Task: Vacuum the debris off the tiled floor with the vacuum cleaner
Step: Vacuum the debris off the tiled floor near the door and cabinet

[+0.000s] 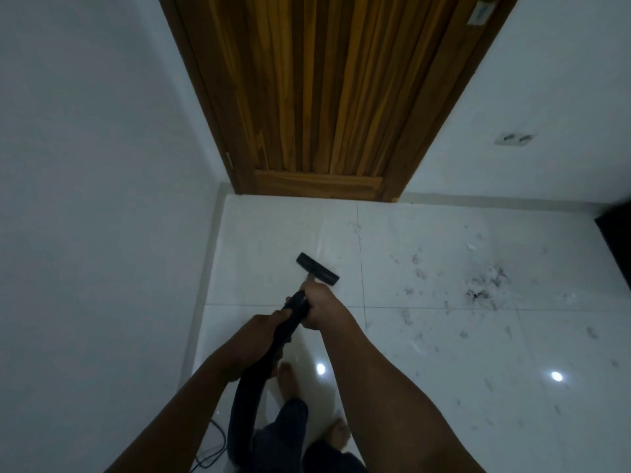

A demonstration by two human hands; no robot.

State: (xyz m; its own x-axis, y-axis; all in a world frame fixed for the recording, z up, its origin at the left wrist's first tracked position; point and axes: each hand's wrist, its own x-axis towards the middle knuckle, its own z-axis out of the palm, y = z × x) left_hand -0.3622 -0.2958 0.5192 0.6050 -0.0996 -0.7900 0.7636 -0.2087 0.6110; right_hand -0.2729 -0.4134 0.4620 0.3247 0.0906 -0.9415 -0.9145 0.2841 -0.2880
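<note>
Both hands grip the black vacuum wand [296,307]. My right hand [322,307] holds it near the front, just behind the flat black nozzle head [317,269], which rests on the white tiled floor [273,233]. My left hand [263,331] grips the hose [244,401] further back, and the hose curves down past my legs. Dark hair-like debris [485,285] lies in a clump to the right of the nozzle, with thinner scraps scattered over the tiles around it.
A closed wooden door [317,97] stands straight ahead, with white walls on both sides. A wall socket [515,138] sits low on the right wall. A dark object [616,227] pokes in at the right edge. My bare feet [288,380] and a thin cable [213,448] are below.
</note>
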